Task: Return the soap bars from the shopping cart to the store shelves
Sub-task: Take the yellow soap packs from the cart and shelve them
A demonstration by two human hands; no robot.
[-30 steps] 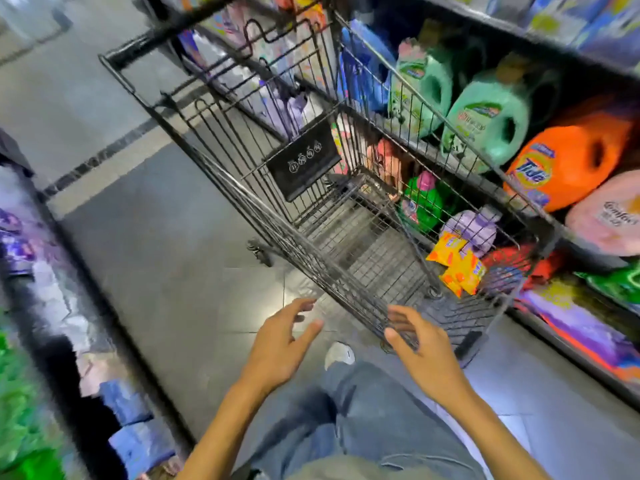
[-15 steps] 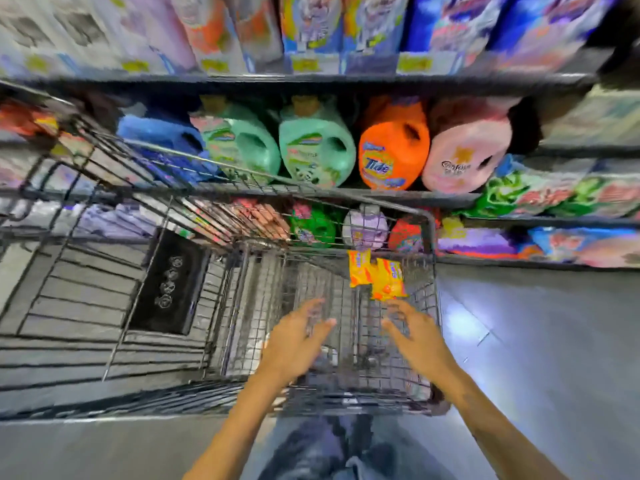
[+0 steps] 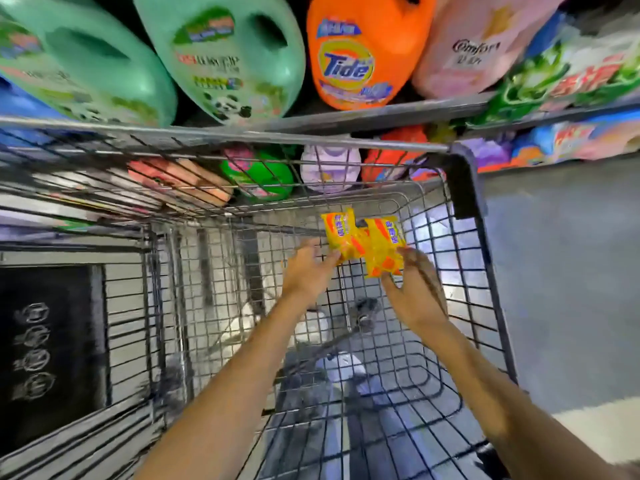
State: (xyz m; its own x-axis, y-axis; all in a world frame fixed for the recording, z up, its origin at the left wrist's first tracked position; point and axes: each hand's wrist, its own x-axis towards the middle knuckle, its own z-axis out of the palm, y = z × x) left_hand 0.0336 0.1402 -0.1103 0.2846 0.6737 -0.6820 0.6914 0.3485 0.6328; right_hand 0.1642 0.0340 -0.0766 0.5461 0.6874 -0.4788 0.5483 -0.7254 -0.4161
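Note:
Two yellow soap bar packs lie side by side in the far right corner of the wire shopping cart (image 3: 464, 188). My left hand (image 3: 306, 271) reaches in, and its fingertips close on the lower end of the left soap bar (image 3: 341, 233). My right hand (image 3: 415, 292) holds the lower edge of the right soap bar (image 3: 384, 244) between thumb and fingers. Both packs still rest on the cart's mesh floor. Motion blur hides the exact finger positions.
Store shelves (image 3: 381, 116) stand right behind the cart, with green jugs (image 3: 221, 53), an orange Tide jug (image 3: 360, 50) and a pink Comfort jug (image 3: 474, 43). More bottles and bags fill the lower shelf. Grey floor (image 3: 561, 271) lies to the right.
My view swung from the aisle to face the shelves and leaned over the cart. Both hands went from outside the cart down into it and reached the two yellow soap bars.

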